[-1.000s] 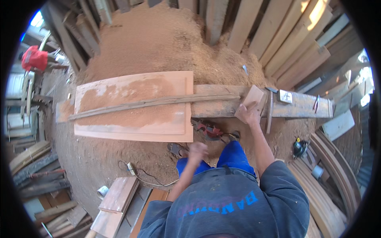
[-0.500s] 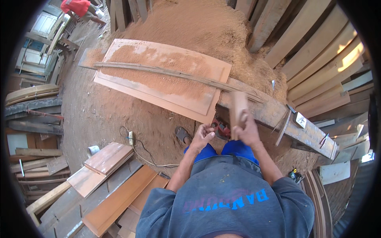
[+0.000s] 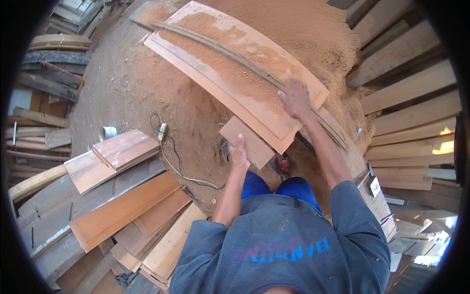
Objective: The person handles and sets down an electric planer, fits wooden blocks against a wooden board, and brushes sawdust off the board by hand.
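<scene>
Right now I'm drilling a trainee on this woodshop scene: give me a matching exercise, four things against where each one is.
Things:
1. left hand
2. right hand
3. white tape roll
4. thin curved strip

Places:
A. on the dirt floor beside stacked boards
B. lying along the sawdust-covered panel
C. gripping the small flat board
D. pressed on the panel's near end

Pairs: 1-C, 2-D, 3-A, 4-B

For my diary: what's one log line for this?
left hand: holds small board | right hand: on sawdusty panel | view: head
</scene>
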{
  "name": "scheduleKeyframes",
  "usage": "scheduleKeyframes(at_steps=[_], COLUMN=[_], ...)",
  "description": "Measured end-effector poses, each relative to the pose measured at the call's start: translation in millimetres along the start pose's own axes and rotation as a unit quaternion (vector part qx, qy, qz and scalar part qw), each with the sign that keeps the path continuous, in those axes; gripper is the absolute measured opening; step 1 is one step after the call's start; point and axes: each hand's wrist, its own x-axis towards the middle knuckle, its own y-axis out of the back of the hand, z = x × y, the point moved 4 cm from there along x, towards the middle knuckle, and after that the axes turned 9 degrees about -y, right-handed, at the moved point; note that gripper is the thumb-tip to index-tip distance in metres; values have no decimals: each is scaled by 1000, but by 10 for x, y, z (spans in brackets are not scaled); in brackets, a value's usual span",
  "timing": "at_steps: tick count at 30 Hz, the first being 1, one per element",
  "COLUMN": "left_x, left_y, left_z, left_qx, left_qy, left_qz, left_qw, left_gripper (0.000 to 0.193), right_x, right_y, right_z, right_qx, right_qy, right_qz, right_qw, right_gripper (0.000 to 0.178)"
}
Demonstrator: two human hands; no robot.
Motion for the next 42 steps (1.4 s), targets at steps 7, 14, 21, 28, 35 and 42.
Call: scheduleKeyframes(at_steps=[7, 14, 21, 28, 35, 42], left_x=[-390, 257, 2072, 4092, 5431, 4059], left_y=[-218, -231, -21, 150, 552, 226], left_z=[-294, -17, 991, 2034, 2901, 2221], left_qx=[79, 53, 74, 111, 184, 219], left_qy=[20, 2, -52, -39, -37, -88], left_qz=[0, 70, 90, 83, 150, 85], left_qw=[997, 996, 992, 990, 971, 968], left_gripper=[64, 64, 57, 68, 76, 65], right_x=[242, 305, 351, 316, 361, 397], right_y=[-216, -221, -282, -278, -320, -237], right_z=[49, 12, 0, 128, 22, -7], right_qx=[-52, -37, -64, -80, -65, -55], right_qy=[-97, -111, -100, -102, -79, -106], right_qz=[40, 33, 41, 49, 59, 42], right_qw=[993, 993, 992, 990, 993, 992], right_gripper=[64, 60, 61, 66, 67, 65])
